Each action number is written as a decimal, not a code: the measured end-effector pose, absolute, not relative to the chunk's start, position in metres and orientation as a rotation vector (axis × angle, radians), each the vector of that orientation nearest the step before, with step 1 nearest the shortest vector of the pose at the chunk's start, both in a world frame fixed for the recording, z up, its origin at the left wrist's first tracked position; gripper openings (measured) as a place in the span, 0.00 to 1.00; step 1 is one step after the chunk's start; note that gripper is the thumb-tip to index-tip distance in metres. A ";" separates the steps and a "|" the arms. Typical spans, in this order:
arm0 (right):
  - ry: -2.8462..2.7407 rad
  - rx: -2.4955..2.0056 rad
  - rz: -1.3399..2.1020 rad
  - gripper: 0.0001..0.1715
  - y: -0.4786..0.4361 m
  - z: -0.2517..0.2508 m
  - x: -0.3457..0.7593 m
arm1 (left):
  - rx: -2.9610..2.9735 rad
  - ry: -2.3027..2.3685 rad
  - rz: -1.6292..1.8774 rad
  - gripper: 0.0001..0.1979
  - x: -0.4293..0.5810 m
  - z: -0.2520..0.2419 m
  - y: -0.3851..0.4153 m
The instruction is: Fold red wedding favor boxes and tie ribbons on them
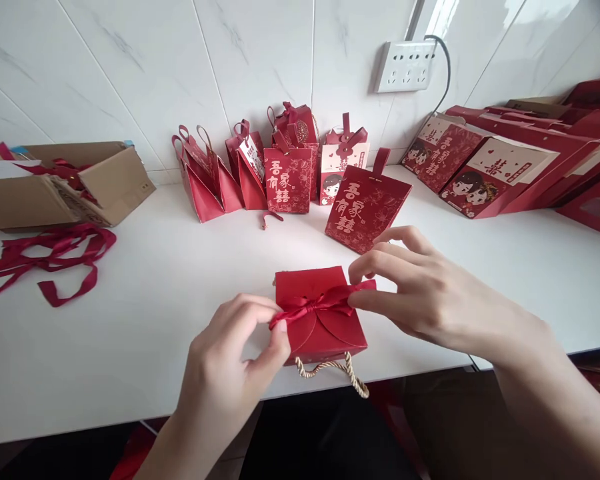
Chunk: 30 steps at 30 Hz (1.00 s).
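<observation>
A small red box [300, 283] with curved flaps and a twisted gold cord [349, 367] sits near the front edge of a white table [130, 347]. The left hand [230, 360] and right hand [425, 290] pinch opposite sides of its shiny red ribbon bow [313, 305].

1. Hands: two, comprising one left hand [235, 347] and one right hand [430, 293].
2. Red box [321, 333]: one, fitted with one ribbon bow [311, 307] and one rope handle [351, 373] visible at the near edge.
3. Character-printed bags [287, 190], centre: two.
4. Cartoon-printed bag [331, 170], centre: one.
5. Triangular-sided red boxes [200, 190]: at least two; overlap prevents an exact count.
6. Cardboard carton [117, 180]: one.
7. Ribbon heap [75, 237]: one; strands not countable.
8. Loose strip [275, 215]: one.
9. Socket panel [405, 67]: one; cable [449, 63]: one.
10. Right-hand stacked packages [500, 177]: several, overlapping; total indeterminate.
</observation>
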State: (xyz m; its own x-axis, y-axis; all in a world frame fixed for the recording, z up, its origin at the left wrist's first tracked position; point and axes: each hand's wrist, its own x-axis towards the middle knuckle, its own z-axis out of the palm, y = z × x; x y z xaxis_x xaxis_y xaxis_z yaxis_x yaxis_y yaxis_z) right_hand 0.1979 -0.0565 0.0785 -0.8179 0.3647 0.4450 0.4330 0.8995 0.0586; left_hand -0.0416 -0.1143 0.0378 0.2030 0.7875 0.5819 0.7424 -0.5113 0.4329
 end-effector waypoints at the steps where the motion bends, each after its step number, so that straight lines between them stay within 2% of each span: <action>1: -2.654 -0.568 -0.124 0.16 -0.057 0.081 0.199 | 2.420 1.521 1.222 0.07 -0.040 0.036 -0.117; 3: -2.654 -0.534 0.112 0.14 -0.054 0.087 0.198 | 2.470 1.523 1.242 0.06 -0.037 0.033 -0.122; 9: -2.531 -0.814 0.570 0.22 -0.029 0.095 0.163 | 2.545 1.517 1.274 0.07 -0.032 0.027 -0.123; 15: -2.754 -0.857 0.983 0.14 -0.016 0.097 0.140 | 2.509 1.641 1.226 0.05 -0.030 0.032 -0.124; 23: -2.514 -0.811 1.329 0.04 -0.022 0.098 0.139 | 2.387 1.576 1.299 0.08 -0.025 0.032 -0.130; 27: -2.448 -0.847 1.372 0.14 -0.029 0.096 0.137 | 2.250 1.500 1.321 0.08 -0.024 0.031 -0.129; 30: -2.315 -0.832 1.392 0.18 -0.027 0.086 0.136 | 2.309 1.441 1.277 0.11 -0.023 0.033 -0.127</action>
State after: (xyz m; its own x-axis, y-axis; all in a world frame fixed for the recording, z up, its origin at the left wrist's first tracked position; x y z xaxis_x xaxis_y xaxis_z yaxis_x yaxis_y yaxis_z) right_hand 0.1361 -0.0273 0.0858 -0.7819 0.6228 -0.0291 0.3177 0.3578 -0.8781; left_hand -0.0232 -0.1269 0.0334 0.1836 0.7899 0.5851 0.6755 -0.5338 0.5087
